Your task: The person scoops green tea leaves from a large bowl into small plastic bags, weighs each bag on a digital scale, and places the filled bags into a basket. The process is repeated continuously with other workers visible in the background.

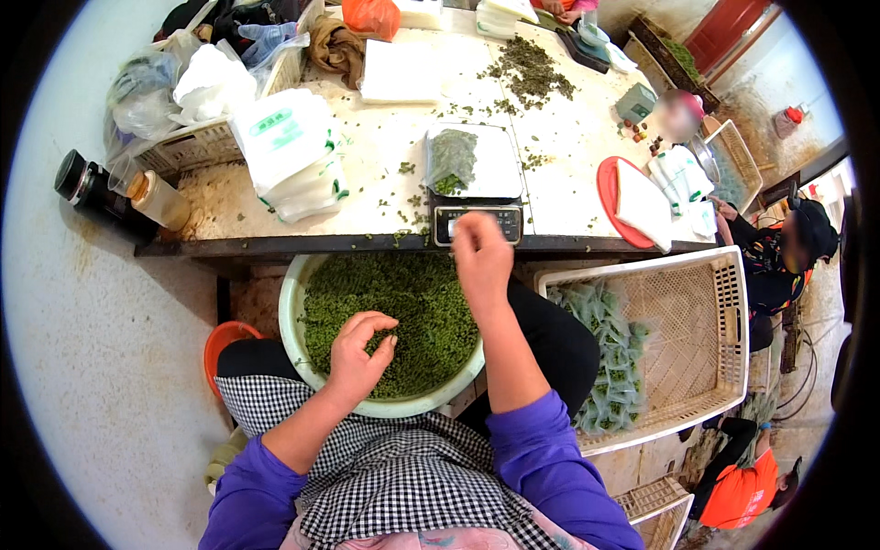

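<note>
My left hand (pixel 360 354) hovers over a large pale basin (pixel 290 316) filled with small green berries (pixel 344 284) that look like green peppercorns. Its fingers are bent, thumb and forefinger apart, with nothing seen between them. My right hand (pixel 482 255) is raised at the front edge of a digital scale (pixel 444 225), partly covering its display. The right fingers are bunched together and slightly blurred; anything inside them is hidden. On the scale's pan lies a clear plastic bag (pixel 454 158) with some green berries in its lower part.
Stacked plastic bags (pixel 293 151) and loose berries (pixel 527 73) lie on the table (pixel 367 202). At right, a crate (pixel 687 321) holds several filled bags (pixel 605 367). A red tray (pixel 607 188), a black thermos (pixel 96 192) and an orange bucket (pixel 226 341) are nearby. Other people (pixel 747 486) are at right.
</note>
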Demonstrator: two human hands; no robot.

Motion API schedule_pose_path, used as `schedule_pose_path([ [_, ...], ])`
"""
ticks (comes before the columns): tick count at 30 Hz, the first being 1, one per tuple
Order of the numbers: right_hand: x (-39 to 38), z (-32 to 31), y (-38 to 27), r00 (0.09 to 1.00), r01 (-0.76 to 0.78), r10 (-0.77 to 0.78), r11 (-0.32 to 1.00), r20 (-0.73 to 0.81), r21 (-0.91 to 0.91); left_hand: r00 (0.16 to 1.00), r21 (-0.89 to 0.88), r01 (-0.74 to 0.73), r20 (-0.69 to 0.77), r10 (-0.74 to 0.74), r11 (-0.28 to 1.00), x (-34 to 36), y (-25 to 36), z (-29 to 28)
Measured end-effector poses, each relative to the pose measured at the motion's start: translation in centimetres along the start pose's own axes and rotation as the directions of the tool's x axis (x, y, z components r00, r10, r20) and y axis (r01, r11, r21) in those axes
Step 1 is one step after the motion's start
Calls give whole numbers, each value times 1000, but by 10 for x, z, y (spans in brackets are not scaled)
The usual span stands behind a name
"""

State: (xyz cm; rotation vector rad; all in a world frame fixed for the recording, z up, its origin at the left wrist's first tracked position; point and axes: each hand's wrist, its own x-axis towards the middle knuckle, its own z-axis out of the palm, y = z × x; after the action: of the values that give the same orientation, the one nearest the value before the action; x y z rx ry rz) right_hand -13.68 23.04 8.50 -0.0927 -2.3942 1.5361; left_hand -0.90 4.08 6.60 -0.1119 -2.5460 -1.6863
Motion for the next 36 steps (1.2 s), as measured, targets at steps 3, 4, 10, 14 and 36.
schedule_pose_path([
  [3, -20, -8, 7, 890, 423, -327, 854, 318, -304, 1000, -21, -8, 13, 8, 1000, 2, -1, 4],
  [4, -17, -7, 8, 904, 425, -375, 837, 205, -344, 1000, -23, -5, 17, 6, 1000, 1, -4, 5],
  [10, 28, 7, 2, 789, 405, -607, 630, -95, -663, 996, -2, 0, 94, 0, 1000, -15, -20, 18],
  [14, 38, 16, 15, 819, 400, -573, 578, -5, -712, 995, -19, -6, 95, 8, 1000, -12, -18, 19],
  [36, 20, -12, 16, 823, 453, -565, 719, -63, -527, 993, -71, 26, 119, -18, 997, -17, -23, 25],
])
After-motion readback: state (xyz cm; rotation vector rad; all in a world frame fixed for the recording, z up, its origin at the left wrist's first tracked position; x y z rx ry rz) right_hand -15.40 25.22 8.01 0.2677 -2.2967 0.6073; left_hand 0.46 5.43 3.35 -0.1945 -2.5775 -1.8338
